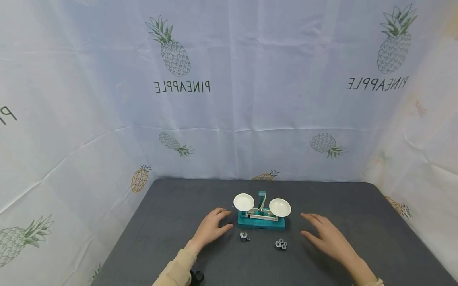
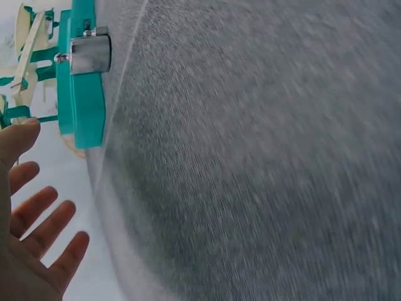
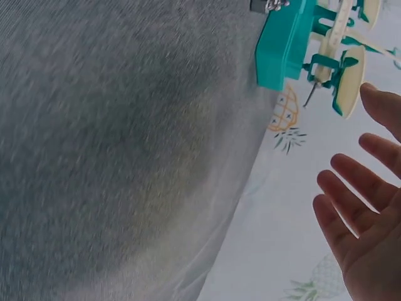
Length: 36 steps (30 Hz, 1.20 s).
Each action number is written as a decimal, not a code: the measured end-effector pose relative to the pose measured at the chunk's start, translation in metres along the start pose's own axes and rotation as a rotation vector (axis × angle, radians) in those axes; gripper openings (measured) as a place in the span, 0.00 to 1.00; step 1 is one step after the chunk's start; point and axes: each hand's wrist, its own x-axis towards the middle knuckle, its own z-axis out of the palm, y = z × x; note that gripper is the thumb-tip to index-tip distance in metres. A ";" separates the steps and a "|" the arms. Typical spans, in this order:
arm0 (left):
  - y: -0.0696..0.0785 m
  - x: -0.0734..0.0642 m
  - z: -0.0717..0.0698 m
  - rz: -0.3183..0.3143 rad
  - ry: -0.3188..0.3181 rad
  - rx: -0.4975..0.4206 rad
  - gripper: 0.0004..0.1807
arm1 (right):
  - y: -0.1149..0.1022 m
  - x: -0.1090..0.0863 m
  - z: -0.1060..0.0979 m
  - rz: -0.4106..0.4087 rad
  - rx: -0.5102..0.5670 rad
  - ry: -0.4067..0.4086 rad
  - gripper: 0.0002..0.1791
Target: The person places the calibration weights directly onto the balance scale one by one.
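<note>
A small balance scale with a teal base (image 1: 261, 223) and two white pans stands on the dark table. Its left pan (image 1: 244, 202) and right pan (image 1: 280, 207) both look bare. To the left of the scale hovers my left hand (image 1: 212, 227), fingers spread and holding nothing. My right hand (image 1: 327, 236) is on the other side, also with loose, spread fingers and nothing in them. In front of the base stands a metal weight (image 1: 243, 236) with a tiny one beside it. Several more weights (image 1: 281, 244) cluster farther right. The left wrist view shows a shiny cylindrical weight (image 2: 91, 54) before the teal base.
The dark grey tabletop (image 1: 171, 234) has rounded far corners. White cloth printed with pineapples (image 1: 175, 57) hangs behind it and along both sides. Near my left sleeve (image 1: 177, 268) lies a black object with a ring (image 1: 198, 276), partly covered by the sleeve.
</note>
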 end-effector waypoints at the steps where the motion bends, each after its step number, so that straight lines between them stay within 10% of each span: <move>1: 0.000 0.001 0.001 -0.011 -0.010 -0.031 0.22 | -0.001 0.001 0.001 0.008 0.015 -0.009 0.27; 15: 0.003 0.016 0.022 -0.156 -0.100 -0.326 0.25 | -0.013 0.005 0.014 -0.022 0.132 -0.137 0.19; 36: 0.009 0.032 0.045 -0.286 -0.075 -0.447 0.30 | -0.012 0.009 0.043 -0.020 0.366 -0.302 0.16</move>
